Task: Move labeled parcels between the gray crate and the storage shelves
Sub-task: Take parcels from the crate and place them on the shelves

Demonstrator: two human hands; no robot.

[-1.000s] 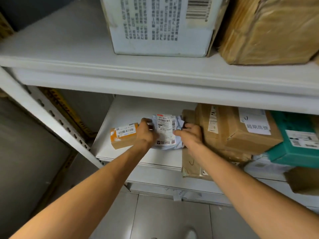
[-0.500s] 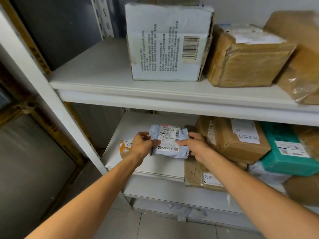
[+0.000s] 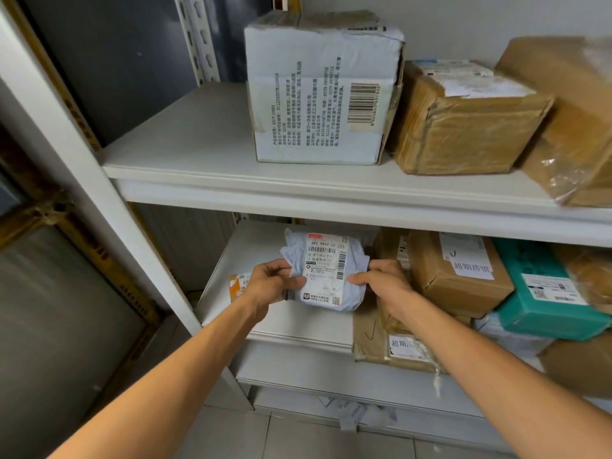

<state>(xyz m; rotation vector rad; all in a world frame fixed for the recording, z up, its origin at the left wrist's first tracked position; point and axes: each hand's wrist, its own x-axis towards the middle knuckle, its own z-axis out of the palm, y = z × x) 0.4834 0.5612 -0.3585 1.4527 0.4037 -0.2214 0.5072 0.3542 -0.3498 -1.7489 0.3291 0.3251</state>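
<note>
A soft pale-blue parcel (image 3: 326, 271) with a white barcode label is held upright in front of the lower shelf (image 3: 298, 329). My left hand (image 3: 270, 284) grips its left edge, thumb on the label. My right hand (image 3: 384, 284) grips its right edge. A small orange-and-white labelled box (image 3: 236, 284) lies on the lower shelf, mostly hidden behind my left hand. The gray crate is out of view.
The upper shelf (image 3: 198, 160) carries a white printed carton (image 3: 321, 94) and taped brown boxes (image 3: 463, 120). On the lower shelf's right side are brown boxes (image 3: 457, 276), a teal box (image 3: 543, 289) and a flat brown parcel (image 3: 390, 346). A white upright (image 3: 82, 180) stands at left.
Both hands have lifted the pale-blue parcel off the lower shelf toward me, label now facing me. The view has tilted up, showing more of the upper shelf.
</note>
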